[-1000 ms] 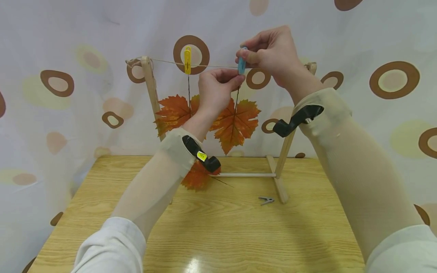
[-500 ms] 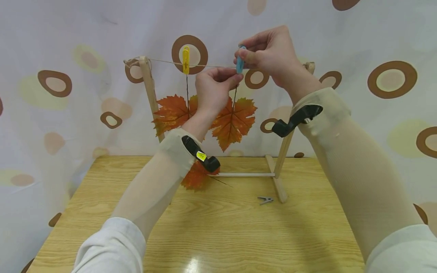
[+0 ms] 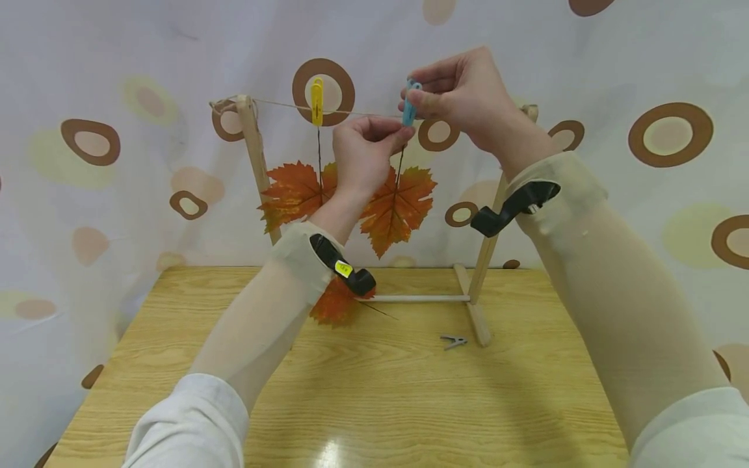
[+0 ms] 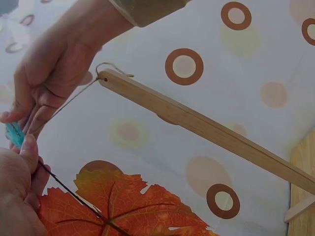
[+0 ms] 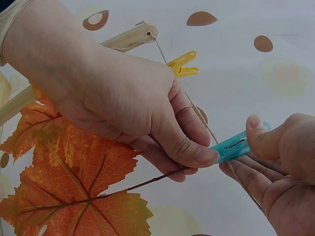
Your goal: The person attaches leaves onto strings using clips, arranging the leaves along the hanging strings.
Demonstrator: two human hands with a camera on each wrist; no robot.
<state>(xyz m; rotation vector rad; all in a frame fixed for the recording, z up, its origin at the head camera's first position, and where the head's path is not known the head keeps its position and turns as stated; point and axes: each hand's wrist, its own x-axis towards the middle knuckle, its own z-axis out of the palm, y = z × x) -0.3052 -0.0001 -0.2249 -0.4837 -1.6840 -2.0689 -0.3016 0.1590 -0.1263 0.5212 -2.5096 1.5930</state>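
My left hand point(image 3: 365, 153) pinches the thin dark stem point(image 5: 155, 181) of an orange maple leaf point(image 3: 398, 208) between thumb and fingers, just under the string. Above it, my right hand point(image 3: 468, 91) holds a light blue clothespin point(image 3: 408, 116) by its handle end, the thumb on one side and fingers behind. The clothespin's lower end sits over the string point(image 5: 197, 110) at the top of the stem, close to the left fingertips. Farther left, a yellow clothespin point(image 3: 317, 103) clips a second maple leaf point(image 3: 292, 195) to the string; my left hand and forearm partly cover that leaf.
A wooden frame point(image 3: 248, 123) carries the string between two posts, with a pale crossbar point(image 3: 421, 298) low down. On the table point(image 3: 374, 396) lie a third maple leaf point(image 3: 336, 309), partly behind my left wrist, and a grey clothespin point(image 3: 453, 341) near the frame's right foot.
The blue clothespin's handle ends now show spread apart, with my right fingers looser on them. The left hand keeps its pinch on the stem. The view has shifted slightly.
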